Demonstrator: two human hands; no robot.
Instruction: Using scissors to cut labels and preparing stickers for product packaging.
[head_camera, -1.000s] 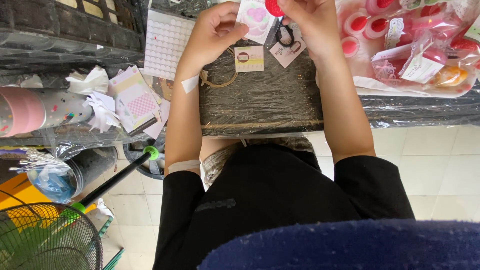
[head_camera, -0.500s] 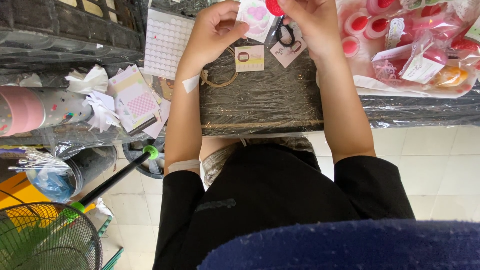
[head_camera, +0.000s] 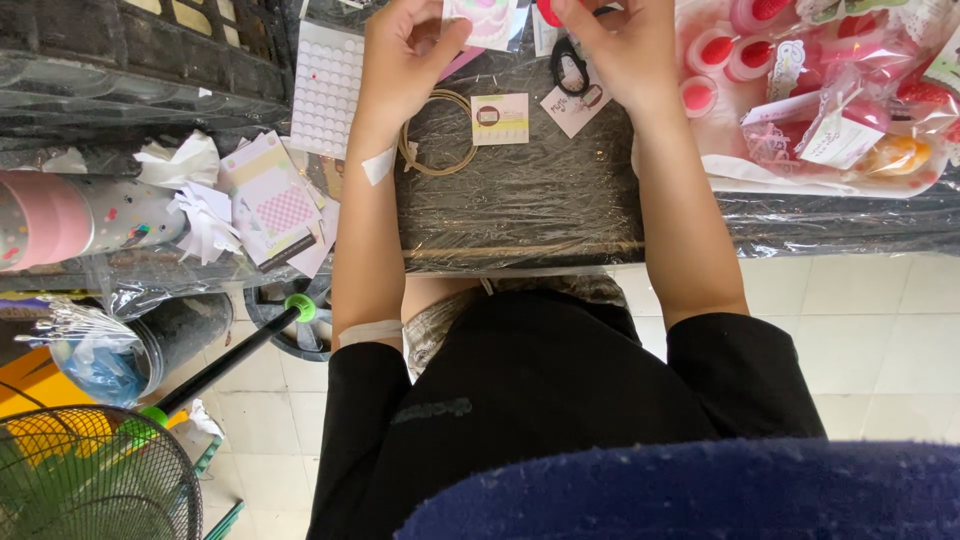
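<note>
My left hand (head_camera: 405, 50) pinches the lower edge of a small pale card with pink print (head_camera: 485, 18) at the top of the head view. My right hand (head_camera: 620, 45) is closed by the card's right side, with a red round piece (head_camera: 549, 10) at its fingertips and a black hair tie (head_camera: 568, 62) just below it. On the plastic-wrapped dark board (head_camera: 520, 200) lie a coil of tan elastic rings (head_camera: 440, 145), a small card with a hair band on it (head_camera: 499, 118) and another white card (head_camera: 574, 106).
A white dotted sheet (head_camera: 326, 88) and patterned cards (head_camera: 270, 200) lie left of the board. Clear bags of red and pink items (head_camera: 820, 90) fill the right. A pink patterned roll (head_camera: 70, 215), crumpled paper, a wire fan (head_camera: 90, 480) and tiled floor are below left.
Both hands have shifted slightly upward toward the top edge with the card; the black hair tie now shows more fully below my right hand.
</note>
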